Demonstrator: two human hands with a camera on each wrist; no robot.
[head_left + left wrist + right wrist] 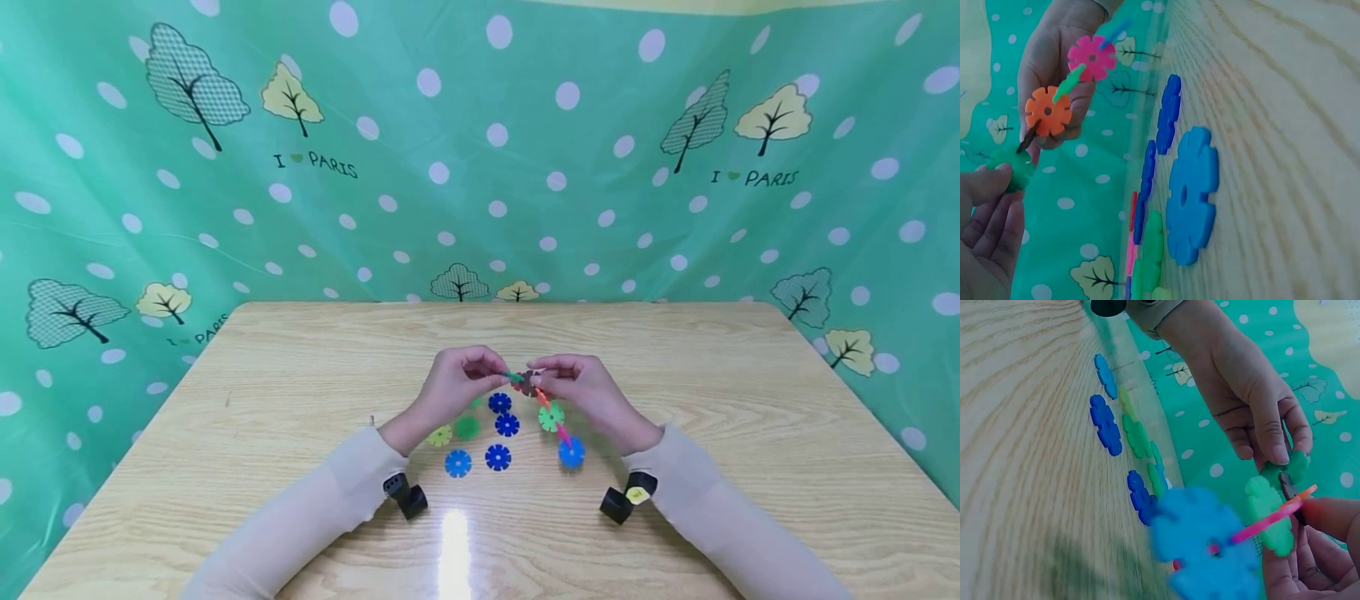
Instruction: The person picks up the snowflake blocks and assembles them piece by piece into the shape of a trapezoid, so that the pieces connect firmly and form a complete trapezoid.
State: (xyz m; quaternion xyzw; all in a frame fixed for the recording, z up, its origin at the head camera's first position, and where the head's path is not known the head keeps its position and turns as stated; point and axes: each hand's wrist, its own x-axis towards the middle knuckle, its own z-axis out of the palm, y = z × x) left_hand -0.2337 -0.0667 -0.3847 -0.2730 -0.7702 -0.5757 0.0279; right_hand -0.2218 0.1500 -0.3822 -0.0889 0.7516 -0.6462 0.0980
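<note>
My left hand (467, 377) pinches a green notched snowflake disc (1019, 170) between thumb and fingers. Opposite it, my right hand (585, 385) pinches a brown disc (529, 383) at the near end of a short chain. From the brown piece the chain runs through an orange disc (1047, 112), a light green disc (1267, 515) and a pink disc (1092, 56) to a blue disc (1200, 540). Edges of the green and brown discs meet between the two hands, partly covered by fingertips. The chain hangs toward the near side of the right hand.
Loose discs lie flat on the wooden table (300, 367): three dark blue discs (498, 457), a light blue disc (458, 463), a green disc (468, 428) and a yellow-green disc (440, 436). Red and pink edges show behind them in the left wrist view. A patterned green curtain (495, 167) hangs behind.
</note>
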